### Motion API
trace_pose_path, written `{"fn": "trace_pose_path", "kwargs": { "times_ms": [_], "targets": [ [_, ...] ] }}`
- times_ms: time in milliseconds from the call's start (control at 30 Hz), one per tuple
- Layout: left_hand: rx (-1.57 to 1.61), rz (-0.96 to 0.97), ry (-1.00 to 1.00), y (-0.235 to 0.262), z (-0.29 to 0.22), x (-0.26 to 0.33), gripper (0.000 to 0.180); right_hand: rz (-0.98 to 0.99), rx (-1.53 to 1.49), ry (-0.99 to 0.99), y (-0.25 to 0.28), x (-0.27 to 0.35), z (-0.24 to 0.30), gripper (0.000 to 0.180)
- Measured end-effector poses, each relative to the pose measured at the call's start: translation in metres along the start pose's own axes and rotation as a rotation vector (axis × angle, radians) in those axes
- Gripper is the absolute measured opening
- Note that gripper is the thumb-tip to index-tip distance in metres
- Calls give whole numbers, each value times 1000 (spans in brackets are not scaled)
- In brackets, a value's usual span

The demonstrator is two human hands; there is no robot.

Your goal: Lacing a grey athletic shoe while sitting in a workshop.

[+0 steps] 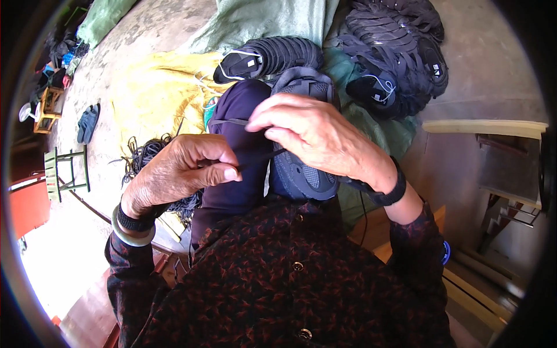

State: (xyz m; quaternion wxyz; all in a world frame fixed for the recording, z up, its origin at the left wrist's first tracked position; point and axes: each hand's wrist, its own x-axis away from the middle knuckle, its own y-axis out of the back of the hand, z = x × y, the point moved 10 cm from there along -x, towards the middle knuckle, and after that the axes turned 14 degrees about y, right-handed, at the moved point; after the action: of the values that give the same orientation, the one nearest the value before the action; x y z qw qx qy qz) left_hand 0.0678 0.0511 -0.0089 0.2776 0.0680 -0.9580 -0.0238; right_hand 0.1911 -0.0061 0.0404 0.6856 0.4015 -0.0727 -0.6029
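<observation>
My left hand (188,168) is closed, thumb and forefinger pinching a black shoelace (261,158). The lace stretches rightward from that pinch and disappears beneath my right hand (319,130). The fingers of that hand are curled; whatever lies in them is hidden. Across my lap rests a dark grey-black shoe (307,177), partly covered by the right hand and wrist. A thin grey strand (231,122) crosses my dark-trousered knee and reaches the right fingertips.
A tangle of black laces (149,155) lies beside my left hand. Beyond my knees are a row of nested black shoes (290,53), a larger shoe pile (400,52) and a yellow sheet (148,87). A small green stool (71,173) and slippers (88,123) stand left.
</observation>
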Motion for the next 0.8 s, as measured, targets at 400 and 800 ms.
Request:
{"fn": "trace_pose_path", "kwargs": {
  "times_ms": [400, 800],
  "targets": [
    [-165, 31, -280, -19, -41, 14, 25, 355, -677, -234, -69, -3, -9, 45],
    [-434, -279, -40, 13, 23, 37, 11, 198, 70, -220, 45, 28, -14, 19]
  ]
}}
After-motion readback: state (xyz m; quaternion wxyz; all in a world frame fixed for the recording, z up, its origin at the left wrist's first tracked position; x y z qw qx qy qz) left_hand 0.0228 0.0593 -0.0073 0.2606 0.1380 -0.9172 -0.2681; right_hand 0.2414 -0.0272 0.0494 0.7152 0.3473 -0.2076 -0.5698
